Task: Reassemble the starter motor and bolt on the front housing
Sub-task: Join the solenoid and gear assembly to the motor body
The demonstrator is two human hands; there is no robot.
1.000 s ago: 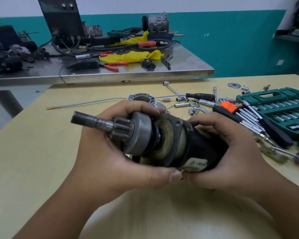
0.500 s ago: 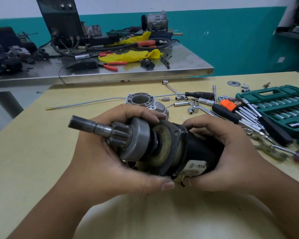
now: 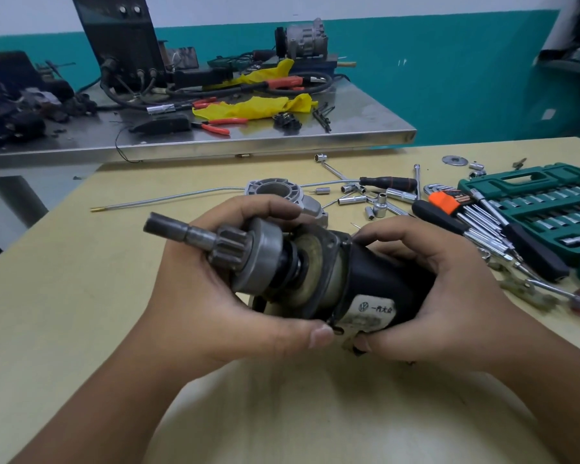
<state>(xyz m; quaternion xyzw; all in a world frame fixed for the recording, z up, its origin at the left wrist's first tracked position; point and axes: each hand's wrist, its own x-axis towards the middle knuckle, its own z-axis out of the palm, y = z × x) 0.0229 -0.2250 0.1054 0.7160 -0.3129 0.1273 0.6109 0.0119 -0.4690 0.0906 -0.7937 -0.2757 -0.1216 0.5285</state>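
I hold the starter motor (image 3: 375,283) lying sideways above the yellow table (image 3: 81,279). Its black body with a white label points right, and its pinion gear and shaft (image 3: 195,234) stick out to the left. My left hand (image 3: 215,306) grips the grey drive end, fingers curled over the top and thumb underneath. The black body sits in the grip of my right hand (image 3: 449,296), whose thumb meets the left thumb below the label. The grey aluminium front housing (image 3: 275,190) lies on the table just behind my left hand, partly hidden by it.
Loose sockets (image 3: 379,205), a ratchet handle (image 3: 389,182), hex keys with an orange holder (image 3: 446,200) and screwdrivers lie at the right. A green socket case (image 3: 529,195) stands open at the far right. A thin rod (image 3: 168,197) lies behind. A cluttered steel bench (image 3: 248,142) stands beyond.
The motor has tilted slightly, its shaft end rising a little to the left. Both hands keep the same grip.
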